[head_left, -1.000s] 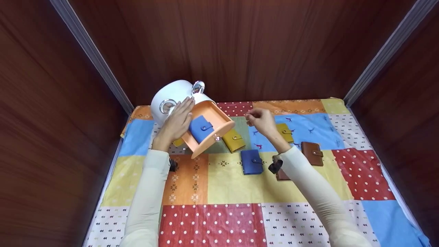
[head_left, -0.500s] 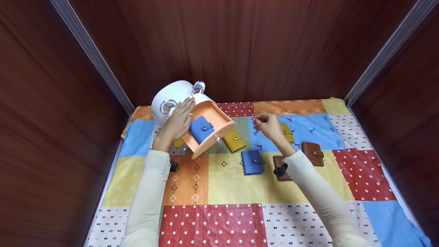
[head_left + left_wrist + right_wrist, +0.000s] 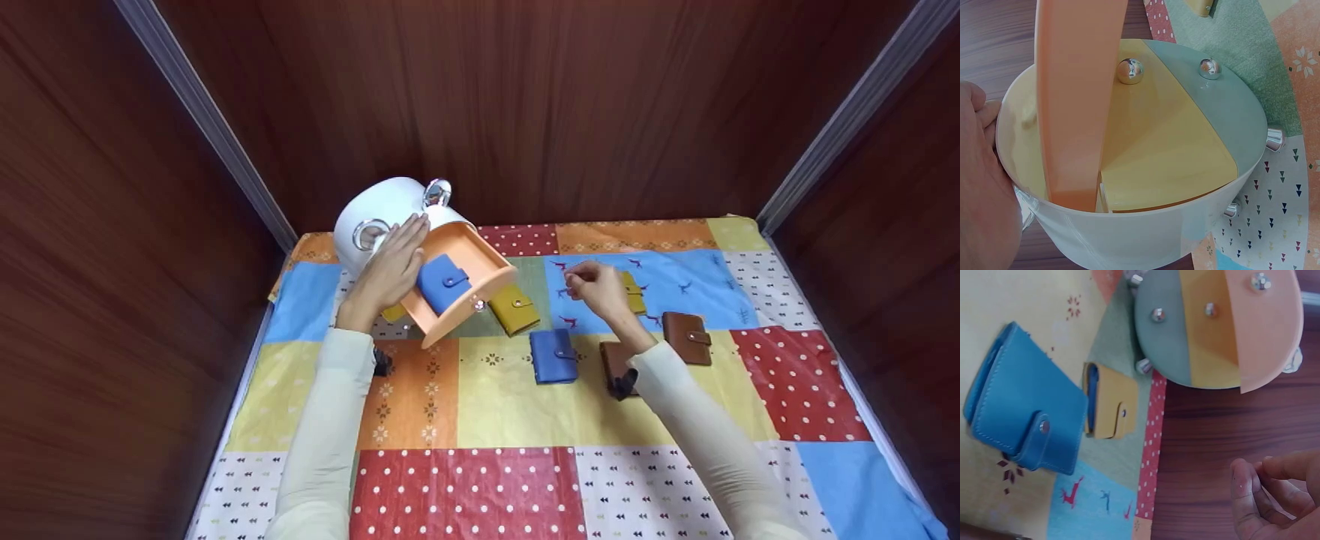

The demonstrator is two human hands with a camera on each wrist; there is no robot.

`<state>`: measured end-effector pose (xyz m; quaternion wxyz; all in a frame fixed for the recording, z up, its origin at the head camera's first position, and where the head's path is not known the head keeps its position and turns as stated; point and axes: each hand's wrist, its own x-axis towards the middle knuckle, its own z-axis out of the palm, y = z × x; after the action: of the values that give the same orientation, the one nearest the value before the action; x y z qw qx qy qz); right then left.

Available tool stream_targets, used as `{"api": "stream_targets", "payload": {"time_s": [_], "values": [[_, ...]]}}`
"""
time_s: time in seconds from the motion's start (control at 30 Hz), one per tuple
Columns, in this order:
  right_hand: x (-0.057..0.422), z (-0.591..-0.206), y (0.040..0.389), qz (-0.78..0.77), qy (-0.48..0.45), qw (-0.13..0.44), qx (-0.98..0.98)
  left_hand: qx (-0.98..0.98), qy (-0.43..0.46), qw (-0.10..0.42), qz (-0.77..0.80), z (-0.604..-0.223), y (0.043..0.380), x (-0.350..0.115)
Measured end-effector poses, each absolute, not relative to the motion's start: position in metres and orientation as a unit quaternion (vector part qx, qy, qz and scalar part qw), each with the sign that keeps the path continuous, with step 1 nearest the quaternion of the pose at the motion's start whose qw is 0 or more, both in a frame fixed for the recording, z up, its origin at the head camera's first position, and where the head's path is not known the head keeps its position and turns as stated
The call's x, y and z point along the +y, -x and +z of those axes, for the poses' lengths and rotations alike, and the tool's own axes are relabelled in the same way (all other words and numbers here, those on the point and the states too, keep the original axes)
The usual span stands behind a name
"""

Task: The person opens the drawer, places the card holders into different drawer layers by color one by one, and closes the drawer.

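Because the peach drawer point(image 3: 469, 251) stood pulled out from the white cabinet point(image 3: 382, 196), the left hand point(image 3: 388, 271) lay against the cabinet's curved side, fingers straight and grasping nothing, probably to steady it against tipping; a blue wallet point(image 3: 443, 283) sat inside that drawer, where the raised walls seemed likely to keep it from sliding out; the yellow drawer point(image 3: 1157, 129) and the green drawer point(image 3: 1207, 104) showed below the peach one.

To the right of the cabinet and well apart from it, the right hand point(image 3: 600, 289) hovered, its fingers loosely curled with nothing in them, perhaps held up to stay clear of the wallets; a yellow wallet point(image 3: 514, 309) lay just beside the cabinet, with another blue wallet point(image 3: 553, 356) farther off from it; a second yellow wallet point(image 3: 635, 293) and two brown wallets point(image 3: 687, 338) were farthest right of the cabinet, apparently spread so each could be picked up singly.
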<state>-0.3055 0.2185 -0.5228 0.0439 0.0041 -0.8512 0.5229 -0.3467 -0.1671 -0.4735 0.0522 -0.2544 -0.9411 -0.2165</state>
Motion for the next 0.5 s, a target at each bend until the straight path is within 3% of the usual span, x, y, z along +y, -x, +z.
{"api": "stream_targets", "payload": {"time_s": [0.5], "values": [[0.236,-0.55,0.295,0.512,0.024,0.019,-0.858,-0.941,0.257,0.053,-0.215,-0.472,0.345,-0.166]]}}
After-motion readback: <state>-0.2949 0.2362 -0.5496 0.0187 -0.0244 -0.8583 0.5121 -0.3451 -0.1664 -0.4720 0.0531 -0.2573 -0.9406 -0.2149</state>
